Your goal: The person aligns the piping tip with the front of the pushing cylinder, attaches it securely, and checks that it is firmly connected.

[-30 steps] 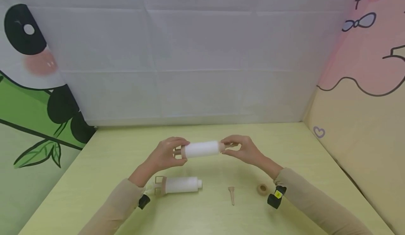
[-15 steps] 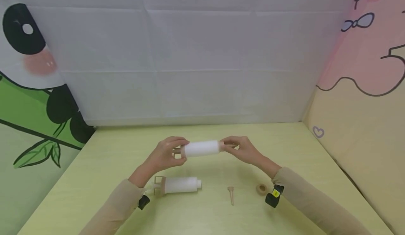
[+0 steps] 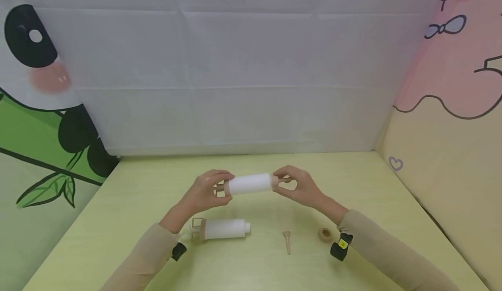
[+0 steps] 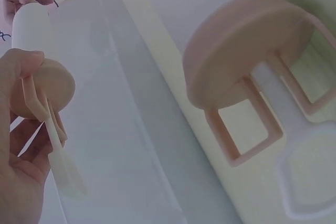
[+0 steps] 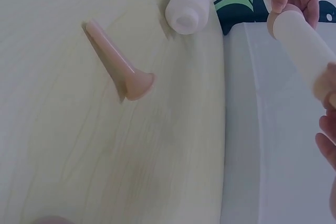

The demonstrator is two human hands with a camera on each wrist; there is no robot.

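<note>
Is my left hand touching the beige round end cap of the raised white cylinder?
Touching. The left wrist view shows it: the thumb of the left hand lies against the beige round end cap, with no gap visible.

One cylinder (image 3: pixel 250 184) is held over the bench (image 3: pixel 243 267), right between the left fingers (image 3: pixel 222 174) and right fingers (image 3: pixel 289 170). A second cylinder (image 3: pixel 225 228) is laid in front, bit left, followed rightward by a funnel-shaped piece (image 3: pixel 287 241), then a ring (image 3: pixel 320 235).

Far cylinder (image 3: pixel 249 184), near cylinder (image 3: pixel 224 229): white and tan. Flared stick (image 3: pixel 287 243), ring (image 3: pixel 320 238): pinkish tan. Table (image 3: pixel 251 267): pale yellow-green, faint grain. Sleeves (image 3: pixel 143 258): beige. Far backdrop (image 3: pixel 243 64): pale grey. Left panel (image 3: pixel 31 125): black, white, green cartoon. Right panel (image 3: pixel 443 151): pink above cream.
</note>
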